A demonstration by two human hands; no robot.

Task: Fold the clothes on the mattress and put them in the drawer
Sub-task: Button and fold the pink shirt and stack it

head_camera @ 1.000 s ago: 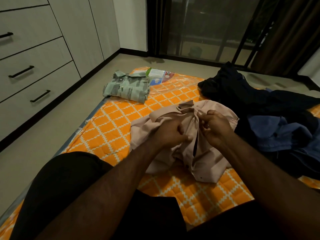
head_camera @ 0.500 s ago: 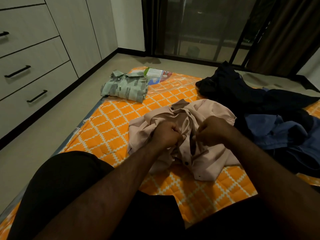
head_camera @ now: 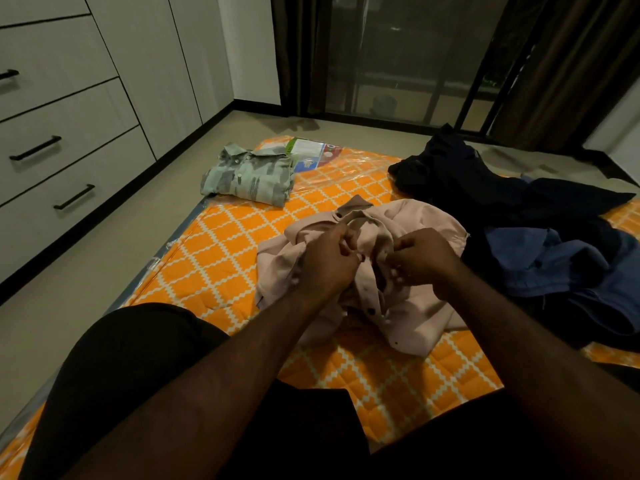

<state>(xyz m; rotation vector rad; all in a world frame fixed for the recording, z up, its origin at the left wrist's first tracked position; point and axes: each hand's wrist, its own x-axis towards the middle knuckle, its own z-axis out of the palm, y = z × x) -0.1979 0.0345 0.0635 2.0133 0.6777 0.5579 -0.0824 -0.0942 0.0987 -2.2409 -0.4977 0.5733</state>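
The left hand (head_camera: 325, 261) and right hand (head_camera: 422, 258) pinch the pink shirt (head_camera: 426, 216).

Bare forearms (head_camera: 242, 358); black cloth (head_camera: 131, 358) covers both legs (shorts or trousers, hard to tell).

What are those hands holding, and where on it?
The pink shirt. The left hand and right hand each pinch its front opening, near the buttons.

A pink shirt (head_camera: 412, 223) is pinched along its button placket by the left hand (head_camera: 325, 265) and right hand (head_camera: 420, 259) on the orange mattress (head_camera: 221, 251).
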